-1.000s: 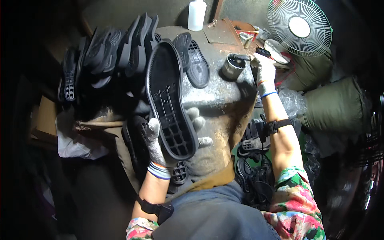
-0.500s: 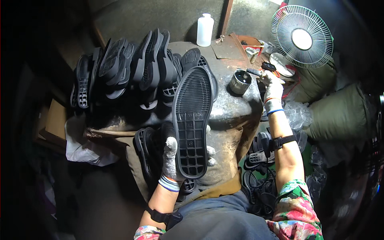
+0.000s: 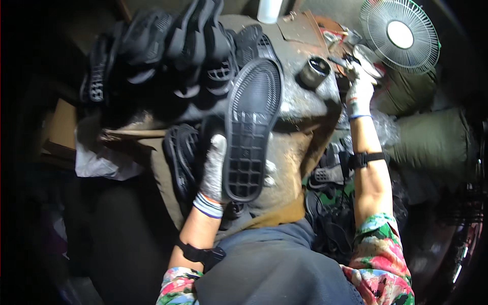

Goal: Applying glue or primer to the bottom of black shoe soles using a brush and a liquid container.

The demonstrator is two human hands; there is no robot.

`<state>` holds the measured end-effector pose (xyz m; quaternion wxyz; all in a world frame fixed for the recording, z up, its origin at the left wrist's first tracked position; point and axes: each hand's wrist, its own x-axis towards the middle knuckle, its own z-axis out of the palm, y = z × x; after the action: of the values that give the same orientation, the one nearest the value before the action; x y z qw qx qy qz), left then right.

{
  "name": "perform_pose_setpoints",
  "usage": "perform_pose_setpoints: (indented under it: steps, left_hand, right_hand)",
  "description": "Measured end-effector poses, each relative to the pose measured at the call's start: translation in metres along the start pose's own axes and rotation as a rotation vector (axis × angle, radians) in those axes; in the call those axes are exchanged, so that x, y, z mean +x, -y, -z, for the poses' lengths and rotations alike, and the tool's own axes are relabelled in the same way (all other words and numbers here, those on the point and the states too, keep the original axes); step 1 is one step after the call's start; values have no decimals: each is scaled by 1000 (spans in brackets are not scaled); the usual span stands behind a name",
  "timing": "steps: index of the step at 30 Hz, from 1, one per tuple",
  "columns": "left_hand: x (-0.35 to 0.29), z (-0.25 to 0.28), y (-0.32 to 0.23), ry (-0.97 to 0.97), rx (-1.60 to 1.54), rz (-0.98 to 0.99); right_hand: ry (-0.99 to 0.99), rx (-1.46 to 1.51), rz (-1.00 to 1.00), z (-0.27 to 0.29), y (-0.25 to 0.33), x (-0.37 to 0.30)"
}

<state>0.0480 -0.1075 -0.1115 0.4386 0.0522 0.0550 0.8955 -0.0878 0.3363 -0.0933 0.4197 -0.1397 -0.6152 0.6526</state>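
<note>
A black shoe sole (image 3: 246,152) stands almost upright, its gridded inner side facing me. My left hand (image 3: 216,162), in a whitish work glove, is closed around its lower half, with the thumb on the left edge and fingertips showing at the right. Out to the right, my gloved right hand (image 3: 360,89) grips a dark-ended brush (image 3: 339,62), its bristles hard to make out. That dark end is close to the rim of a dark metal can (image 3: 314,72) with black-stained walls, standing on the worktop.
Stacked black soles (image 3: 195,40) fill the left of the worktop (image 3: 300,104). A white bottle (image 3: 269,11) stands at the back, a fan (image 3: 400,34) at the far right. Green sacks (image 3: 432,142) and more footwear (image 3: 328,173) lie to the right, a cardboard box (image 3: 63,127) at left.
The whole scene sits higher in the picture, as my view has tilted down. The sole leans slightly more to the right at its top. Both hands keep their holds.
</note>
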Motion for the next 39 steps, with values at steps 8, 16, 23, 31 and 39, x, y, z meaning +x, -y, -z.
perform_pose_setpoints:
  steps: [8, 16, 23, 31, 39]
  left_hand:
    - [-8, -1, 7, -93, -127, -1]
    - [-17, 1, 13, 58, -263, -2]
    - [-22, -5, 8, -23, -167, -52]
    - [-5, -1, -2, -28, -215, -21]
    - [18, 10, -12, -178, -50, 14]
  right_hand:
    - [-57, 21, -85, 9, 5, -6]
    - [-53, 45, -67, 3, 9, -1]
    - [-60, 68, -75, -5, 13, -15]
    - [0, -33, 205, -5, 21, -4]
    - [122, 590, -374, -21, 48, -62]
